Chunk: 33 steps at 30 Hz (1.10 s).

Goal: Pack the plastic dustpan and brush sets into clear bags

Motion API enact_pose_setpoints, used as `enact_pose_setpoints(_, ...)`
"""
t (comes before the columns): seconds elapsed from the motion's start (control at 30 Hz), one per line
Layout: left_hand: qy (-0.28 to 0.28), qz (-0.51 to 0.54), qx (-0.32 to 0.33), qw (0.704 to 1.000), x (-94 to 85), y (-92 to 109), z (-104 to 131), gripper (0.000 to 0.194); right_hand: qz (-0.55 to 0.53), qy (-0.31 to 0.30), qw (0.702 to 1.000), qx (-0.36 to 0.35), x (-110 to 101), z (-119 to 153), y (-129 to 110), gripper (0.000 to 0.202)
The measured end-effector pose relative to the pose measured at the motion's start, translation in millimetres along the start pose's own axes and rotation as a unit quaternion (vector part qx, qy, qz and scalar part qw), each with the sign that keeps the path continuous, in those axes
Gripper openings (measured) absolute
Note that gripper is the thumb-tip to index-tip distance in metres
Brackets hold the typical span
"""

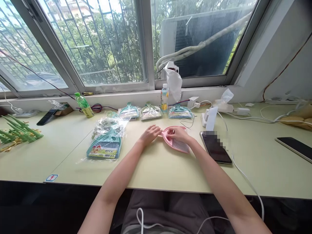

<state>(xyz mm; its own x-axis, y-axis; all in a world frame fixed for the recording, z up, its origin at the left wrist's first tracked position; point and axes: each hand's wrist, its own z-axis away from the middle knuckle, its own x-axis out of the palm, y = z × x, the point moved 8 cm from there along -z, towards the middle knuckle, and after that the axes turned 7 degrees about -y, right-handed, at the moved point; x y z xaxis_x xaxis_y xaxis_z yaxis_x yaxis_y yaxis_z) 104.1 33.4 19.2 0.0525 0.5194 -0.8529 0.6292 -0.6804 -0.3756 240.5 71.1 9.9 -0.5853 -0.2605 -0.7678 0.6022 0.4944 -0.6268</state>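
Note:
A pink dustpan with a brush in it (179, 145) lies on the pale yellow table, its handle pointing left. My left hand (151, 134) has its fingers closed on the end of that handle. Over the dustpan's upper part, my right hand (177, 133) pinches the pink brush near its neck. The bristles show below my right fingers. To the left lies a teal dustpan set (104, 144) in clear plastic with a printed label, beside more wrapped sets.
Wrapped sets (128, 111) line the window side, near a green-capped bottle (84, 105) and a clear bottle (164, 98). A phone (214, 148) lies right of my right hand, with white cables around it. Green stalks (19, 131) are far left.

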Motion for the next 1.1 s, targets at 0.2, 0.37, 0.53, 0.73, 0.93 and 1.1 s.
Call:
enact_pose_setpoints(0.2, -0.018, -0.034, 0.018, 0.999, 3.3, 10, -3, 0.028, -0.019, -0.019, 1.0, -0.016, 5, -4, 3, 0.011)
enact_pose_setpoints(0.37, -0.048, -0.022, -0.005, 0.999, 8.7, 10, -7, 0.028, -0.03, -0.031, 0.999, -0.021, 9, -8, 10, 0.013)
enact_pose_setpoints(0.53, -0.064, 0.002, -0.021, 0.998, 14.4, 9, -5, 0.035, -0.043, -0.015, 0.999, -0.024, 8, -5, 8, 0.012)
enact_pose_setpoints(0.73, -0.051, 0.017, -0.028, 0.998, 9.7, 7, -4, 0.038, -0.029, 0.018, 0.999, -0.01, 3, -4, 9, 0.016)
enact_pose_setpoints(0.93, -0.02, 0.086, -0.019, 0.996, 2.4, 9, -4, 0.041, -0.096, 0.015, 0.993, -0.06, -5, -2, 5, 0.02)
enact_pose_setpoints(1.1, -0.009, 0.094, -0.031, 0.995, 6.1, 9, -6, 0.038, -0.11, 0.019, 0.993, -0.039, -5, -3, 12, 0.025)
